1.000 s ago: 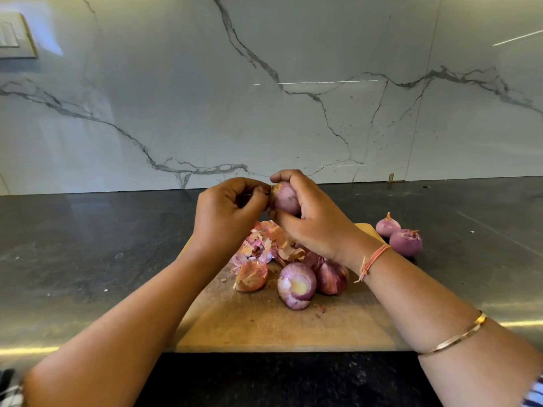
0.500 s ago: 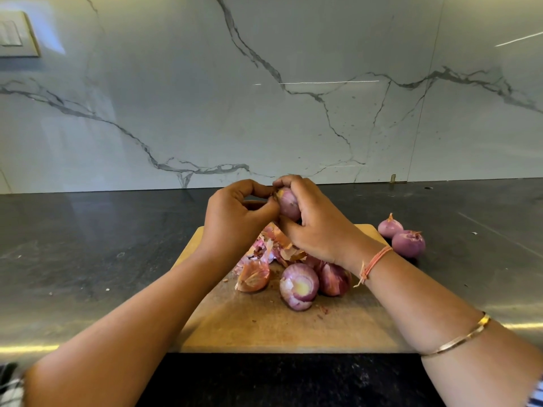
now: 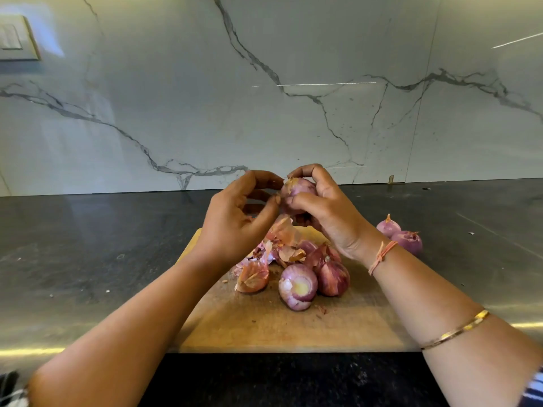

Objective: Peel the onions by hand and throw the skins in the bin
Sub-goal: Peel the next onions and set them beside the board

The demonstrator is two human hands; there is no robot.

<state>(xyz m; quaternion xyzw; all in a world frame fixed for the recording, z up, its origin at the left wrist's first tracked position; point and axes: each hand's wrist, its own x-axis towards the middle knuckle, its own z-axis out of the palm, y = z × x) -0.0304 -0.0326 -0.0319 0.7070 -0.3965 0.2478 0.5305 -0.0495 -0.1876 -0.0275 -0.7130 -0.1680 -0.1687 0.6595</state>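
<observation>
My right hand grips a small red onion above the wooden cutting board. My left hand is at the onion's left side, thumb and fingertips pinching at its skin. Below them a pile of loose papery skins lies on the board. A peeled onion with a cut end facing me and a darker onion sit next to the pile. Two more onions rest on the counter right of the board. No bin is in view.
The board lies on a dark stone counter backed by a white marble wall. A wall switch is at the top left. The counter's front edge runs just below the board.
Both hands have lifted slightly with the onion. My left hand's fingers have spread more and shifted along the onion's left side.
</observation>
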